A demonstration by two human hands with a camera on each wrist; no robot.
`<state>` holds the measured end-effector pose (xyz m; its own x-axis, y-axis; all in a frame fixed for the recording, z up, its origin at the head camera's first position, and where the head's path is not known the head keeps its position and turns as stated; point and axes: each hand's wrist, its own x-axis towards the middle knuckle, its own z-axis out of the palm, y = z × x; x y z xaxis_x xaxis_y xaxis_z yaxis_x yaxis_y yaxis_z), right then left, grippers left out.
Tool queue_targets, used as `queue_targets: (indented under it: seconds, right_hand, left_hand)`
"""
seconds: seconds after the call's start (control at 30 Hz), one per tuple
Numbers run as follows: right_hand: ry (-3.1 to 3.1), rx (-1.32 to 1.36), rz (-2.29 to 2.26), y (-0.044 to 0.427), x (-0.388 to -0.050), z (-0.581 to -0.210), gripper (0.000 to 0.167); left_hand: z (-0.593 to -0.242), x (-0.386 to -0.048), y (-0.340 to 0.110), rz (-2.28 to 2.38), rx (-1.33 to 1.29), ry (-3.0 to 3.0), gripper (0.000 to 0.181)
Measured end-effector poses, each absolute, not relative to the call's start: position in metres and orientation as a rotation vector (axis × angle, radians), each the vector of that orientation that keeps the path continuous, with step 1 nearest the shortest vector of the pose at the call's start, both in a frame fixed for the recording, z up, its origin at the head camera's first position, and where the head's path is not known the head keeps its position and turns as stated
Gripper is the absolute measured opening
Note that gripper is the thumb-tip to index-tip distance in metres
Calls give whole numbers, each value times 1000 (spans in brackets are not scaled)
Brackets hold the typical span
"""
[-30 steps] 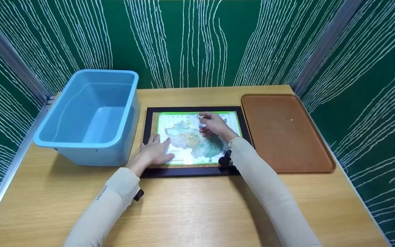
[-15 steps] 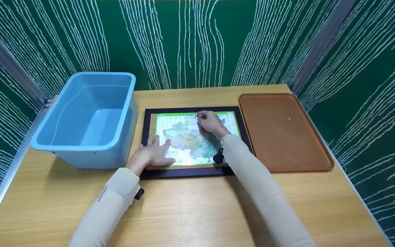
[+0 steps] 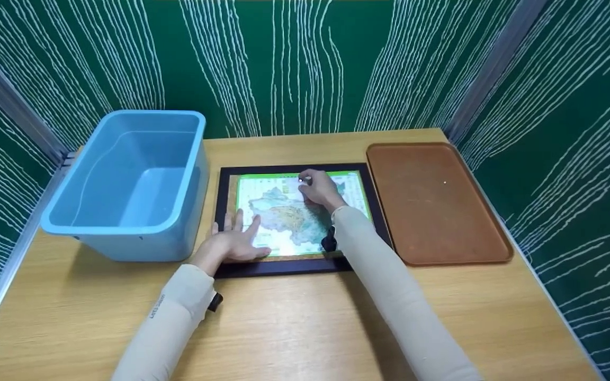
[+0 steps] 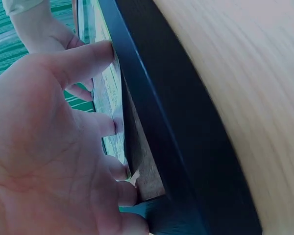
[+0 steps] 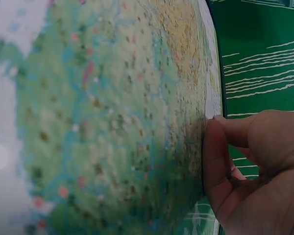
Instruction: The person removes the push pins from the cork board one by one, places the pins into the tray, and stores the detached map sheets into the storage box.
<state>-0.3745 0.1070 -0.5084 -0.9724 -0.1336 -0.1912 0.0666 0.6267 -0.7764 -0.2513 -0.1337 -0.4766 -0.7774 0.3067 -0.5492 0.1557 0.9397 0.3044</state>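
Note:
A printed map [image 3: 289, 222] with a green border lies on a cork board [image 3: 233, 190] with a black frame [image 3: 284, 267]. My left hand [image 3: 239, 243] rests with spread fingers over the map's lower left corner; in the left wrist view its fingertips [image 4: 108, 122] touch the map's edge and the frame. Near the map's top edge, right of the middle, my right hand [image 3: 320, 188] pinches a small shiny pin [image 3: 301, 180] between thumb and forefinger. Most of the pin is hidden by the fingers. In the right wrist view, those fingers [image 5: 215, 152] are at the map's surface.
A deep blue plastic tub [image 3: 191, 174] stands left of the board. On the right, a brown tray [image 3: 437, 227] lies close against the frame, with a tiny white speck [image 3: 445, 182] on it. Green walls with white lines [image 3: 305, 69] enclose the wooden table [image 3: 284, 323].
My right hand has shifted slightly left, and its fingers have drawn closer together around the pin at the map. My left hand stays on the corner. The head view has moved a little.

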Motion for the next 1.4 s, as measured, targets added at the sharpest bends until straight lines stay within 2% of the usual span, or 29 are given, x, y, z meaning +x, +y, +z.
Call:
queue_targets:
  seconds: [0.4, 1.03, 1.4]
  right_hand:
    - [2791, -213, -1173, 108, -377, -512, 27]
    - [2757, -147, -1183, 105, -376, -513, 22]
    - [2792, -211, -1165, 107, -373, -510, 23]
  left_hand:
    - [-479, -251, -132, 321, 313, 2482, 96]
    - [-480, -250, -132, 320, 322, 2497, 97]
    - [-482, -250, -131, 338, 315, 2504, 97]
